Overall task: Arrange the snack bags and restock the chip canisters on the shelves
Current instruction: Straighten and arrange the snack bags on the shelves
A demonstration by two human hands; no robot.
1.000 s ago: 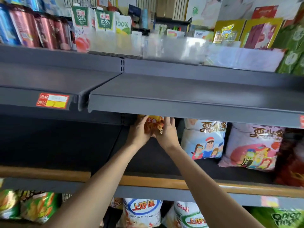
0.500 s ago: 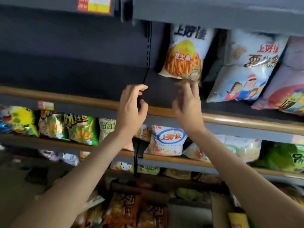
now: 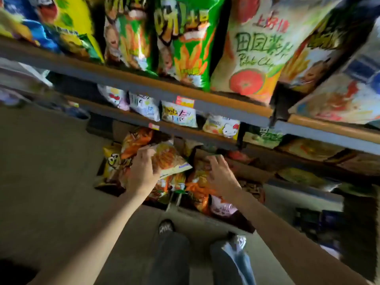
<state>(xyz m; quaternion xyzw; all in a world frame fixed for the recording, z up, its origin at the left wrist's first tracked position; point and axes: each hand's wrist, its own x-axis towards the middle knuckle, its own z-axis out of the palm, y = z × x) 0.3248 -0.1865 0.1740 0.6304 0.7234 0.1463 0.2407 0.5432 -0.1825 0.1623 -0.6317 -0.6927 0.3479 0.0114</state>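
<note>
I look down at a dark box (image 3: 236,220) on the floor, filled with several orange snack bags (image 3: 197,184). My left hand (image 3: 144,171) grips an orange and white snack bag (image 3: 171,161) by its left side, lifted a little above the pile. To the right of it, my right hand (image 3: 221,175) rests with spread fingers on the orange bags in the box. No chip canisters are in sight.
Shelves rise in front of me: green snack bags (image 3: 185,38) and a white potato chip bag (image 3: 257,50) on the upper one, small pale packs (image 3: 178,116) below. The shelf edge (image 3: 205,103) overhangs the box. My feet (image 3: 165,227) stand on the grey floor.
My view has swung down from the upper shelves to the floor box. Both hands left the bag placed on the shelf and dropped into the box; my left hand took hold of a new bag.
</note>
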